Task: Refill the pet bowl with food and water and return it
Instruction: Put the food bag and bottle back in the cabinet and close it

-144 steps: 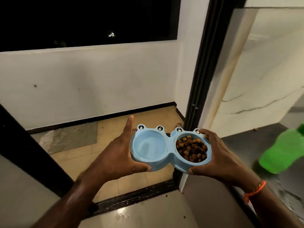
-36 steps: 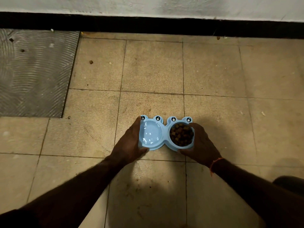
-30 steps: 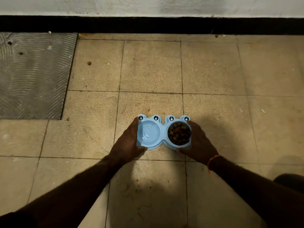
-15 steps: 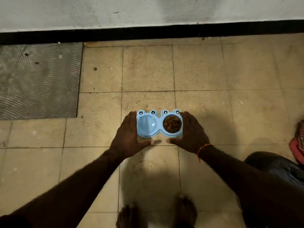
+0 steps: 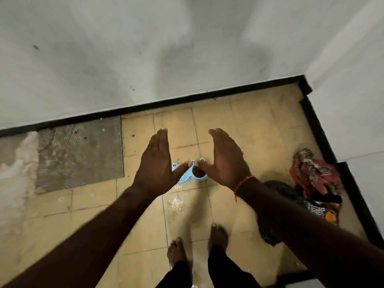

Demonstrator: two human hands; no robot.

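Note:
The light blue double pet bowl (image 5: 187, 178) sits on the tiled floor, mostly hidden behind my hands. Brown kibble (image 5: 198, 173) shows in its right cup; the left cup is covered. My left hand (image 5: 155, 165) is raised above the bowl, flat and open, fingers pointing away from me. My right hand (image 5: 225, 161) mirrors it on the other side, also open, with an orange thread at the wrist. Neither hand touches the bowl. The thumbs nearly meet over its middle.
A white wall with a black skirting (image 5: 187, 98) runs behind the bowl. A grey ribbed mat (image 5: 79, 152) lies at the left. A heap of red and dark cloth (image 5: 315, 179) lies at the right. My bare feet (image 5: 197, 246) stand on a wet patch of tile.
My hands have let go of the bowl and lifted away from it, open. The view has risen and pulled back, so the bowl looks smaller and the wall fills the top.

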